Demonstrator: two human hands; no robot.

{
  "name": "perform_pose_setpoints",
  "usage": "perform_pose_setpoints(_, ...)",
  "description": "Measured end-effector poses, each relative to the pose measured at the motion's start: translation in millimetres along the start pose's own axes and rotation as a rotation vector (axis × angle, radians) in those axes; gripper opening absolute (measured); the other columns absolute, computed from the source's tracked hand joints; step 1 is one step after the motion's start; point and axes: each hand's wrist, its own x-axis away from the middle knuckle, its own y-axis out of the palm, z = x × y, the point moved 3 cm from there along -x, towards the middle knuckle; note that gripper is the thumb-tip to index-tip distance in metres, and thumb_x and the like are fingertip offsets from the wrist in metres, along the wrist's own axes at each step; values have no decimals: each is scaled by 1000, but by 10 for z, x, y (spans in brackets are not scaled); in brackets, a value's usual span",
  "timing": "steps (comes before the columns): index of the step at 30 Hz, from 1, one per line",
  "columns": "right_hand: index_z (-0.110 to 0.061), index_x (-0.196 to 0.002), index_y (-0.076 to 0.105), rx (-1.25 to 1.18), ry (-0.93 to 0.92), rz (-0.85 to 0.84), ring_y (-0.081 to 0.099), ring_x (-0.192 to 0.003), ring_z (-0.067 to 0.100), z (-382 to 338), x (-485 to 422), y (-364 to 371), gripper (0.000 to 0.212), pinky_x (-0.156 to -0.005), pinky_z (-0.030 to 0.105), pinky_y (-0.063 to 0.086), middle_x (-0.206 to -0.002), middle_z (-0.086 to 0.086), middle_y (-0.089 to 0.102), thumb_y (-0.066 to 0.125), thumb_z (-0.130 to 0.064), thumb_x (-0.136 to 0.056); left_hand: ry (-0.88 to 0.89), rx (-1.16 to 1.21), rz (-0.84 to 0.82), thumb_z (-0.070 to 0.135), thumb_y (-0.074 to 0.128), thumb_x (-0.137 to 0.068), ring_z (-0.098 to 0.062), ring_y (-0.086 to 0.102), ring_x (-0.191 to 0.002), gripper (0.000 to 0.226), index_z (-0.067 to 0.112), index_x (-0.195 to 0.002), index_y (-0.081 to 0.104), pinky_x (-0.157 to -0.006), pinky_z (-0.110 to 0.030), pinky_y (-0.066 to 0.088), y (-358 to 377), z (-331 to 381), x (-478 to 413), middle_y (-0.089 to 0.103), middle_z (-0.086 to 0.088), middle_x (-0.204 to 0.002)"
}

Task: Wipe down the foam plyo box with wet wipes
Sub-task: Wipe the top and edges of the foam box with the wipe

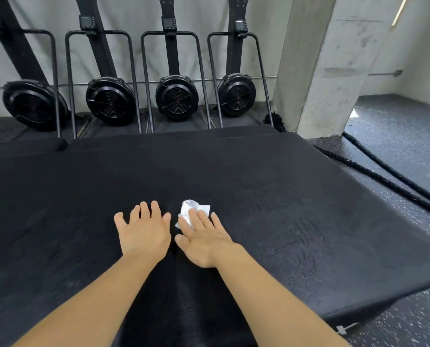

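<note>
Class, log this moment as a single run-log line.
stage: wiping box top | right hand: flat, pressing wipe | left hand: flat on box, empty

We see the foam box [271,176], black with a matte, faintly streaked top, lying broad and flat beneath both hands. The wet wipe [194,209], white and crumpled, lies on the box top under the straight fingers of the right hand [204,237]. Its bunched edge shows past the fingertips, just beside the left hand [144,231].
</note>
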Motion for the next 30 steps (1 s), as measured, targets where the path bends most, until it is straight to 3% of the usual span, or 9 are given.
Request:
perform_pose_setpoints(5, -30, -156, 6, -19, 63, 100, -11, -149, 16, 416, -79, -181, 55, -119, 43, -13, -163, -1, -6, 16, -39, -102, 51, -69, -19, 43, 3, -100, -21, 17, -146, 60, 18, -154, 12, -110, -52, 2, 10, 27, 211, 21, -2, -158)
perform_pose_setpoints(8, -30, -152, 14, -27, 152, 160, 1, -147, 18, 835, -143, -321, 52, -120, 44, -6, -159, -1, 7, 18, -36, -101, 82, -139, -8, 46, 1, -99, -23, 19, -145, 63, 15, -152, 17, -111, -52, 2, 14, 98, 249, 27, -3, -156)
perform_pose_setpoints(12, -30, -154, 8, -22, 270, 156, -6, -149, 16, 1325, -247, -451, 54, -120, 45, -8, -161, -2, 1, 18, -37, -102, 74, -183, 6, 45, -1, -98, -24, 23, -142, 66, 13, -150, 22, -109, -52, 0, 26, 135, 241, 33, -5, -152)
perform_pose_setpoints(16, -29, -152, 15, -45, 332, 182, -2, -148, 18, 1544, -265, -536, 51, -120, 45, -5, -162, 0, 3, 19, -35, -102, 73, -197, 10, 46, 0, -98, -25, 23, -143, 66, 12, -151, 22, -110, -52, 0, 37, 135, 239, 33, -6, -153)
perform_pose_setpoints(21, -20, -151, 19, 2, 379, 238, 16, -138, 24, 1383, -233, -509, 54, -113, 37, 14, -155, 7, 16, 23, -39, -101, 71, -192, 14, 46, 2, -99, -26, 24, -142, 65, 11, -150, 23, -111, -53, 1, 29, 146, 251, 35, -8, -152)
perform_pose_setpoints(26, -16, -154, 13, 5, 291, 176, 14, -138, 24, 973, -83, -331, 60, -115, 37, 13, -155, 9, 14, 21, -41, -101, 76, -160, 22, 46, 4, -100, -26, 26, -140, 64, 10, -149, 26, -113, -53, 2, 8, 145, 253, 39, -8, -149)
perform_pose_setpoints(30, -17, -149, 23, -111, 160, 153, 16, -132, 22, 489, 130, -136, 56, -114, 37, 14, -151, 5, 17, 18, -41, -99, 58, -117, 11, 45, 6, -101, -26, 29, -138, 62, 11, -146, 29, -113, -52, 3, -10, 149, 269, 40, -7, -146)
